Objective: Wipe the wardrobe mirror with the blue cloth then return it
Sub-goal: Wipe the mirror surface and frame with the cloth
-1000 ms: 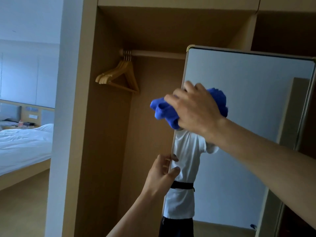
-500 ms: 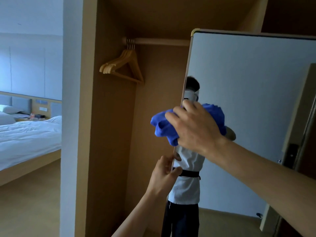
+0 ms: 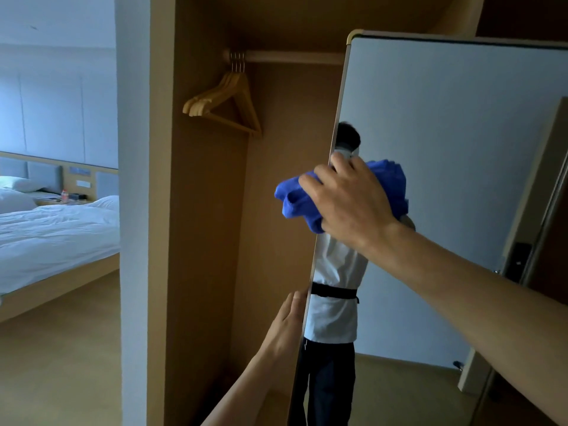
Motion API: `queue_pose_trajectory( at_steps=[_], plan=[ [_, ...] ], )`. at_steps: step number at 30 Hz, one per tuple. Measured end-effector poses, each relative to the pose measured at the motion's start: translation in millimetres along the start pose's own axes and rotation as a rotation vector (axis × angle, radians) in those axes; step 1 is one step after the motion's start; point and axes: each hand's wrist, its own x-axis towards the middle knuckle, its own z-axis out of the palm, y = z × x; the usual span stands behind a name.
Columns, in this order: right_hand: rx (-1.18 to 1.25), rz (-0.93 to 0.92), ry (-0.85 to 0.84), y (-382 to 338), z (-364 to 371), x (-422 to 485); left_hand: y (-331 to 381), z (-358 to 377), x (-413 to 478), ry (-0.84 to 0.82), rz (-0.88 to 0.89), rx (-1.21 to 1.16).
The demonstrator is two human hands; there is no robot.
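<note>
Your right hand [image 3: 353, 204] clenches the bunched blue cloth [image 3: 295, 201] against the wardrobe mirror [image 3: 445, 149] at its left edge, which part of the cloth overhangs. Your left hand [image 3: 285, 324] rests on the same edge lower down; whether its fingers wrap it cannot be determined. The mirror's long axis runs vertically, and most of the glass lies right of the cloth, so direct strokes rightward.

R hand [image 3: 353, 207] is dragging the blue cloth [image 3: 295, 201] down the mirror [image 3: 445, 133], along its left edge & away from the top corner. L hand [image 3: 289, 321] is slipping lower, thumb coming off the glass.
</note>
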Motion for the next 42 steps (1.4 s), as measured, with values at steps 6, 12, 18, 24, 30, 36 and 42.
queue_pose_trajectory(
  at_steps=[6,12,18,24,30,36,42],
  plan=[
    [0.016,0.011,-0.022,-10.6,3.0,-11.7,-20.0,-1.3,-7.6,-0.048,-0.02,-0.053],
    [0.129,-0.073,-0.11,-63.4,31.2,-68.5,-24.5,-5.6,-3.7,-0.003,-0.057,-0.207],
    [0.186,-0.136,-0.213,-78.8,39.0,-91.1,-30.7,-8.2,-5.1,0.033,-0.126,-0.256],
    [0.1,-0.108,-0.145,-50.1,26.4,-59.7,-32.2,-9.7,-4.7,0.012,-0.136,-0.232],
    [0.075,-0.076,-0.122,-44.9,27.7,-59.4,-37.8,-8.4,-3.2,0.019,-0.142,-0.254],
    [0.078,-0.212,-0.271,-87.9,47.0,-104.3,-30.5,-7.7,-4.0,0.013,-0.084,-0.283],
    [0.108,-0.221,-0.31,-94.1,44.7,-104.7,-37.6,-20.4,2.1,0.028,-0.193,-0.435]
  ],
)
